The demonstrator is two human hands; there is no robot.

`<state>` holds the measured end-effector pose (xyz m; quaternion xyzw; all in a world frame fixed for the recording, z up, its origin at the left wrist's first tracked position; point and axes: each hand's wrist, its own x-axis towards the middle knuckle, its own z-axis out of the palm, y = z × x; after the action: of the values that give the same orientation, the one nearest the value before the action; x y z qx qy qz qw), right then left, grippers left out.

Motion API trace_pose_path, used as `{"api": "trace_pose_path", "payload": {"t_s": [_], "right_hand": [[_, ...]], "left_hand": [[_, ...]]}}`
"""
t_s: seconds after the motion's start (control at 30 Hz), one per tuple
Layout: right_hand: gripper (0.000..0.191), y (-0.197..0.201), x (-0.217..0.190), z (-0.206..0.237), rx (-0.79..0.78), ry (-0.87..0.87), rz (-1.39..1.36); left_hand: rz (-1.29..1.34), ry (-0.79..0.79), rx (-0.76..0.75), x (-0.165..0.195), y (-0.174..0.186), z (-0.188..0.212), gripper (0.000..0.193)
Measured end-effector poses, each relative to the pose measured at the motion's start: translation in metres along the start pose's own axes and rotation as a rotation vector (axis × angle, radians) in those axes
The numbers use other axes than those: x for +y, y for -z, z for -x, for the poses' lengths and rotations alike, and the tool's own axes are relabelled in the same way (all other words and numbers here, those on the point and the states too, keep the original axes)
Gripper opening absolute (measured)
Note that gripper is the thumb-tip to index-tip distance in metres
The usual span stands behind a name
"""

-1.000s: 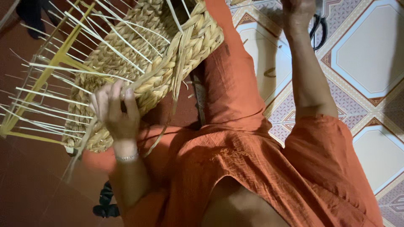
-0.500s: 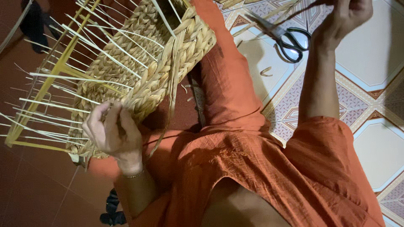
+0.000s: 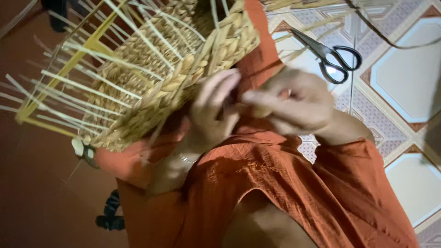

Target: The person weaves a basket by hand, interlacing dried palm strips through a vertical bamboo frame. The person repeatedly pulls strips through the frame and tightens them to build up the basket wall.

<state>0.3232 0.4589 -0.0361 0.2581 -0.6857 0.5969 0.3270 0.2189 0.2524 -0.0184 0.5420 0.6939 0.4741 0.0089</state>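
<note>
Half-woven basket (image 3: 156,78) resting on the lap over orange cloth (image 3: 285,183), tilted, its braided straw wall toward the hands and thin pale spokes (image 3: 78,87) fanning out to the left from a yellow frame (image 3: 87,46). Left hand (image 3: 213,110) just at the basket's lower right edge, fingers curled and pressed close to the braid; blurred, so cannot tell whether the grip holds a strand or only touches the weave. Right hand (image 3: 289,103) just beside the left, nearly touching it, thumb and forefinger pinched narrow; something thin may sit between them, too blurred to tell. Both hands meeting in front of the orange knee, below the basket rim. Black scissors (image 3: 328,55) lying on the tiled floor (image 3: 404,69), well apart from the hands, up and to the right, blades pointing toward the basket. Loose straw (image 3: 298,7) near the top edge beside a dark cord (image 3: 390,41). Dark red floor (image 3: 36,197) on the left.
</note>
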Motion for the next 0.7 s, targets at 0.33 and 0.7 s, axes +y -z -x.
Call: {"api": "trace_pose_path", "payload": {"t_s": [0.33,0.7], "right_hand": [[0.027,-0.037,0.032,-0.034,0.07,0.061,0.391],[0.022,0.065,0.094,0.062,0.176,-0.437,0.938]], "left_hand": [[0.028,0.184,0.361,-0.046,0.03,0.035,0.036],[0.946,0.07,1.208,-0.06,0.251,0.172,0.015]]}}
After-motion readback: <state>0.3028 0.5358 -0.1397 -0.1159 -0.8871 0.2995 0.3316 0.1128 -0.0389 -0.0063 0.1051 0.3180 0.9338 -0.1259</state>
